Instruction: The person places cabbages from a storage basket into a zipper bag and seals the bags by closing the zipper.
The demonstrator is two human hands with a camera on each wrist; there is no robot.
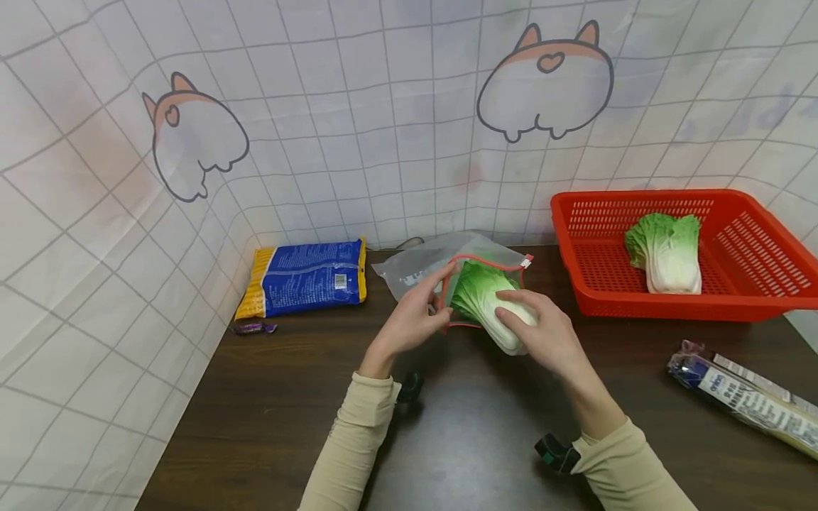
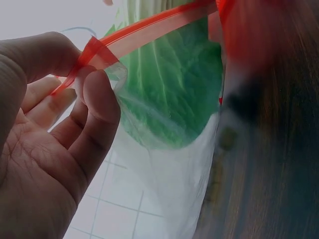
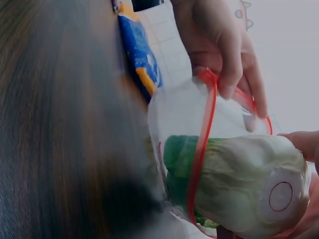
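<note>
A napa cabbage (image 1: 488,301) lies partway inside a clear zip bag (image 1: 415,262) with a red zip edge, its green leafy end in the mouth and its white base outside. My right hand (image 1: 540,326) grips the white base from above, thumb and fingers round it. At the left side of the opening, my left hand (image 1: 415,312) pinches the red edge between thumb and fingers, as the left wrist view shows. The bag's mouth stands apart around the leaves in the right wrist view, and a white slider (image 1: 527,261) sits at its right corner.
A red basket (image 1: 677,306) with another napa cabbage (image 1: 672,255) stands at the back right. In front of it lies a long wrapped package (image 1: 748,394). At the back left are a blue and yellow packet (image 1: 313,278) and a small purple wrapper (image 1: 253,328).
</note>
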